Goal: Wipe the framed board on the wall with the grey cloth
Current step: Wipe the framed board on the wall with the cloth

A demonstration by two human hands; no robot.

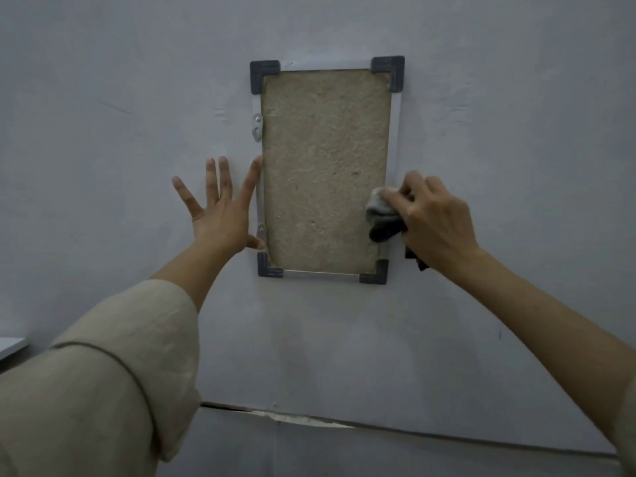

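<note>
The framed board (323, 166) hangs on the grey wall, a tan rough panel in a thin silver frame with dark corner caps. My right hand (433, 218) grips the bunched grey cloth (382, 218) and holds it against the board's lower right edge. A dark end of the cloth hangs below the hand. My left hand (220, 208) lies flat on the wall with fingers spread, its index finger and thumb touching the frame's left side.
Two small metal hangers (257, 127) are fixed to the frame's left side. A horizontal seam with chipped paint (299, 420) runs across the wall below. A white ledge (12, 347) shows at the left edge.
</note>
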